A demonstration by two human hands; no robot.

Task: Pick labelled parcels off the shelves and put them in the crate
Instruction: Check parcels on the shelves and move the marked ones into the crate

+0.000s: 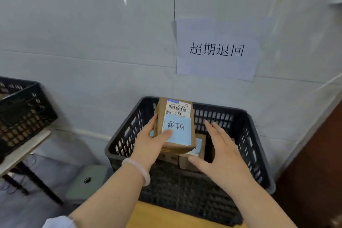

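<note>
My left hand (pixel 151 141) grips a brown cardboard parcel (pixel 185 106) by its left side, thumb on top. The parcel carries a white barcode label and a blue handwritten note, and it hangs over the black plastic crate (pixel 248 135). My right hand (pixel 220 151) hovers just right of the parcel, fingers spread, holding nothing. Inside the crate, below the held parcel, lie other brown parcels (pixel 192 161), partly hidden.
A white paper sign (pixel 216 50) with printed characters is stuck on the tiled wall behind the crate. Another black crate (pixel 20 114) sits on a table at the left. The crate rests on a yellow-brown surface (pixel 166 216). A dark brown panel (pixel 318 163) stands at the right.
</note>
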